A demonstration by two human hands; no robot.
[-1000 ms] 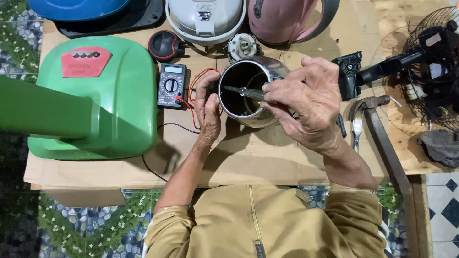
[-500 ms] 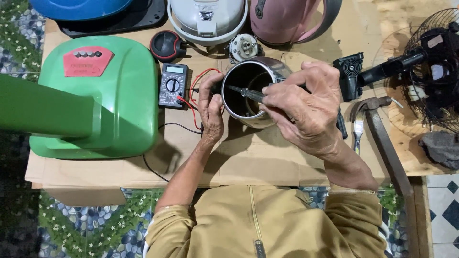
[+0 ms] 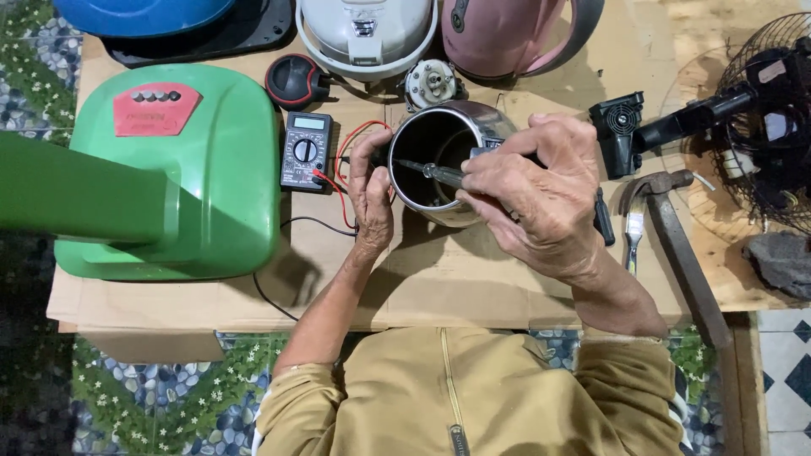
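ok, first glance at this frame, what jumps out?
The big green appliance housing with its red panel fills the left of the bench. At centre, the left hand steadies a shiny metal pot by its rim, while the right hand pokes a screwdriver into it. A multimeter with red and black leads lies between the housing and the pot; a hammer lies to the right.

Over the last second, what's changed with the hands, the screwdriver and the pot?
Very little. The right hand still holds the screwdriver with its tip down inside the metal pot, and the left hand still steadies the pot's rim. The view has shifted slightly. The multimeter, hammer and green appliance stayed put.
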